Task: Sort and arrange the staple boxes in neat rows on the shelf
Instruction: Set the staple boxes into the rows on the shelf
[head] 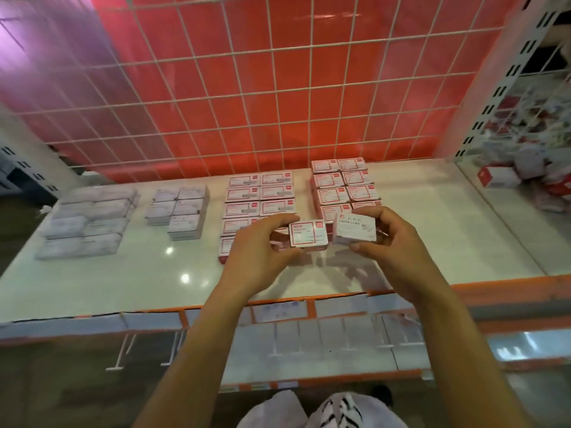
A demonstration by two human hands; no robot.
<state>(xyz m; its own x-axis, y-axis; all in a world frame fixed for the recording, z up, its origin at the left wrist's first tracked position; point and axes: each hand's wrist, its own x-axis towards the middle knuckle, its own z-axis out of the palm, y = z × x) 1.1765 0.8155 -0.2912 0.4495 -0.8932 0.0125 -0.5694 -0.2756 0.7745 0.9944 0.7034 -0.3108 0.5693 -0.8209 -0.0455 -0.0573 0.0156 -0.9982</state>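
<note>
Over the shelf point(139, 273), left hand point(262, 251) grips red-bordered box point(308, 234), right hand point(392, 251) grips seemingly paper-clip box point(355, 230).

Glossy white shelf point(191, 273), white wire grid point(247, 88), cardboard boxes point(259, 193).

The white shelf point(148, 273) bears 4 blocks of staple boxes point(244, 193) (2 pale, 2 red-trimmed).

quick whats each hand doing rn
Left hand: holding a red-bordered staple box.
Right hand: holding a white box marked PAPER CLIPS.
</note>
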